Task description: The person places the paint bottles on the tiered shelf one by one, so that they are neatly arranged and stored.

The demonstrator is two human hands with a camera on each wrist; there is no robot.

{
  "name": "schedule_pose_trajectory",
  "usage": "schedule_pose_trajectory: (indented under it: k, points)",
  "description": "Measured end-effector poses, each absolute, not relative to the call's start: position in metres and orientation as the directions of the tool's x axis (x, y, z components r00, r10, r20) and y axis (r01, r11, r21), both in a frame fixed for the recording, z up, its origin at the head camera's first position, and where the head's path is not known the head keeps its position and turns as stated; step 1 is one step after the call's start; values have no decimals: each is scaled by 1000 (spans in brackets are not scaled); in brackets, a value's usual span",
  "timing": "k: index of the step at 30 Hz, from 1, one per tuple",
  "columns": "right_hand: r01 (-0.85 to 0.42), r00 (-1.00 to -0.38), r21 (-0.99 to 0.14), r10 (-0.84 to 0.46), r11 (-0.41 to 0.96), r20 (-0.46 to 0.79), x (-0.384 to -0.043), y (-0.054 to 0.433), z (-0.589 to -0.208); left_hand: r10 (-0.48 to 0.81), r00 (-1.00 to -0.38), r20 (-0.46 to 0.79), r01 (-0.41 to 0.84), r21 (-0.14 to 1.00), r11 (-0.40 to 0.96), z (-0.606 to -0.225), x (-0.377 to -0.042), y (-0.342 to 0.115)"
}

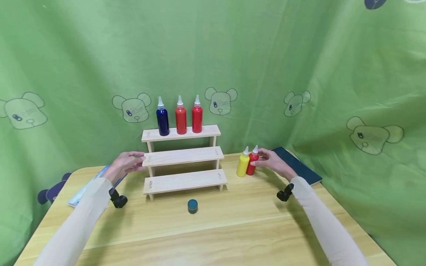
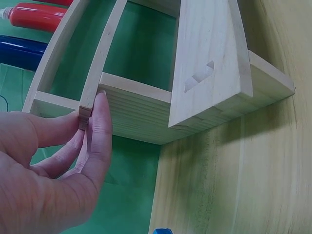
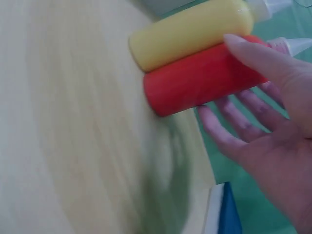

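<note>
The red bottle (image 1: 252,165) is upright near the back edge of the wooden table (image 1: 213,240), and I see its side against the yellow bottle (image 1: 243,165). The right hand (image 1: 273,162) holds it between thumb and fingers; the dark book (image 1: 297,167) lies along the right edge. Between yellow bottle and stepped rack (image 1: 186,181) I have one strip of wood. The left hand (image 1: 124,163) pinches the middle board (image 1: 181,156) at its left end. Wider surface surrounds the small jar (image 1: 192,207) in front.
</note>
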State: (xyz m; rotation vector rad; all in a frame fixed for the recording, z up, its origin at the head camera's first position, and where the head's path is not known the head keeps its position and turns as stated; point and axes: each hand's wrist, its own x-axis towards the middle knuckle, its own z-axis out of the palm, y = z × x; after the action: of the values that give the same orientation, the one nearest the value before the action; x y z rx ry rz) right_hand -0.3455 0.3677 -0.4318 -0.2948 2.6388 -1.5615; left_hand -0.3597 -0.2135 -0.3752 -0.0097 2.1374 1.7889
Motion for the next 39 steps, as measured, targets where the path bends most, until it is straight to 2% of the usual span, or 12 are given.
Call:
schedule_pose_trajectory:
  k: [4, 11, 19, 26, 32, 39]
  points:
    - [-132, -990, -860, -116, 492, 85, -346, 366, -430, 223, -940, -257, -225, 961, 161, -375, -359, -216]
    - [-135, -991, -941, -41, 310, 129, -342, 364, -422, 229, -939, -257, -219, 959, 179, -376, -359, -217]
    - [-146, -987, -963, 31, 225, 156, -346, 366, -396, 221, -941, -257, -221, 960, 173, -374, -360, -215]
    - [-206, -977, -971, 28, 121, 211, -346, 359, -367, 230, -941, -249, -210, 961, 180, -376, -359, -215]
    - [-262, -964, -950, -1, 170, 266, -344, 340, -342, 237, -935, -263, -224, 958, 181, -377, -359, -214]
    - [-339, -940, -927, -11, 163, 342, -347, 305, -322, 233, -939, -252, -211, 960, 186, -379, -360, -214]
